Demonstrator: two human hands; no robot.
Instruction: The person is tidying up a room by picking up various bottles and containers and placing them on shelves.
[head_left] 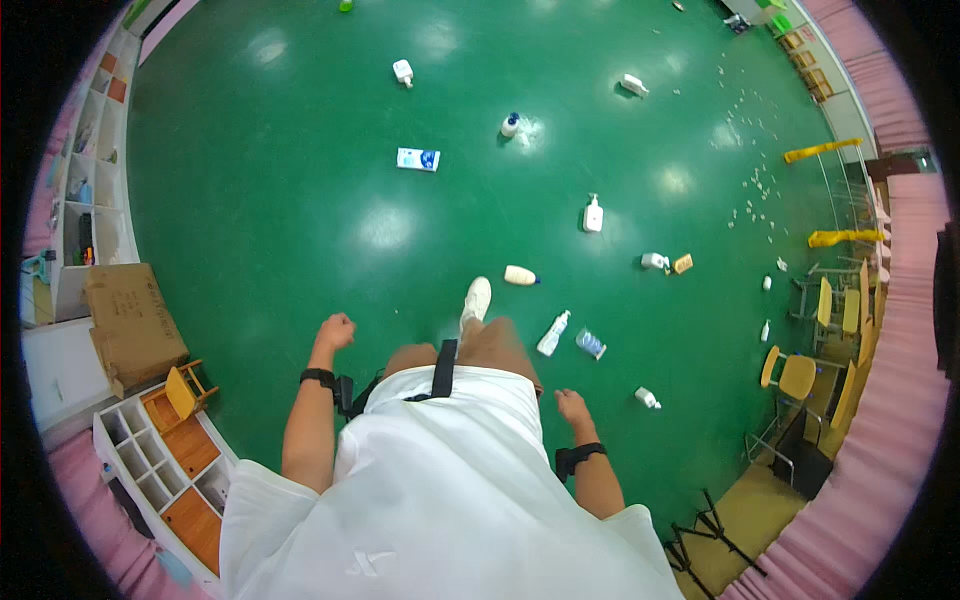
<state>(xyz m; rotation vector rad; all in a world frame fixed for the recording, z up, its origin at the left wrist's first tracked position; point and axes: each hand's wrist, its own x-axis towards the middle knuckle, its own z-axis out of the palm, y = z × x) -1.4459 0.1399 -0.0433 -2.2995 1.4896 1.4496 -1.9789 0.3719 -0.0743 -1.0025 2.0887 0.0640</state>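
Right hand (573,405) loosely open, empty; left hand (336,331) fisted, holding nothing visible. Nearest: small white bottle (647,398) on green floor (300,200), 3 o'clock of right hand. Probably light, rigid, smooth plastic; grasp around body.

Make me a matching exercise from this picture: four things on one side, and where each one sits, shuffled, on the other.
Things:
1. left hand
2. cardboard box
3. pump bottle
4. yellow chair

Places:
A. upright on the green floor, mid-room
B. at the room's right edge
C. clenched and empty, beside the left thigh
D. by the white shelves on the left

Pairs: 1-C, 2-D, 3-A, 4-B
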